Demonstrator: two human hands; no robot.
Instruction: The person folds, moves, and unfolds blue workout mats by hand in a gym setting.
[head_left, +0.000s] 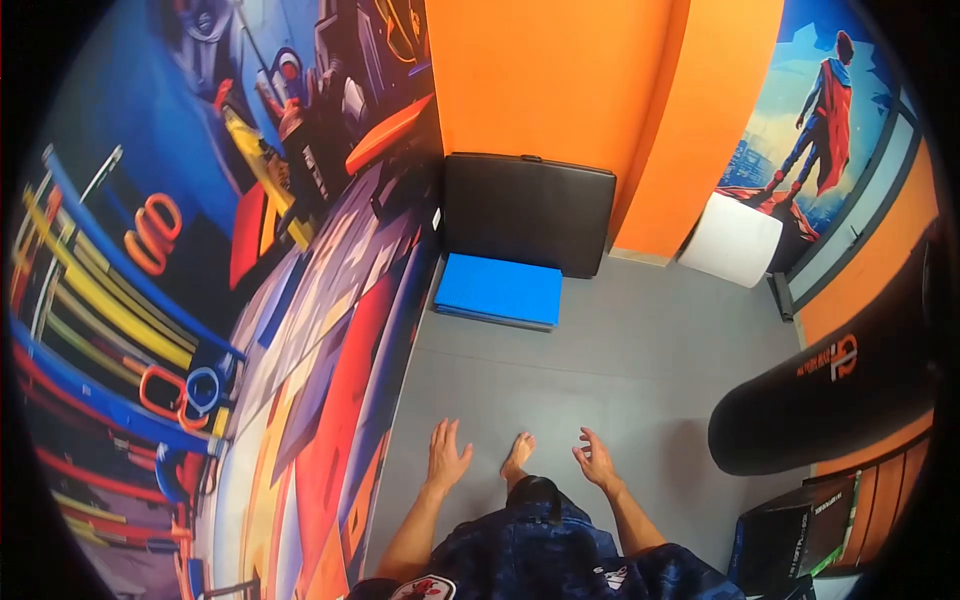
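My left hand [446, 455] hangs open over the grey floor mat [600, 350], fingers spread, holding nothing. My right hand [596, 460] is also open and empty, fingers loosely curled. Between them my bare foot [518, 455] steps forward on the mat. My legs in dark patterned shorts [540, 550] fill the bottom of the view.
A blue pad [498, 290] lies ahead by a black pad [527, 210] leaning on the orange wall. A white cushion [731, 240] sits in the right corner. A black punching bag [830, 390] hangs at right, with boxes [795, 535] below. A painted mural wall [200, 250] runs along the left.
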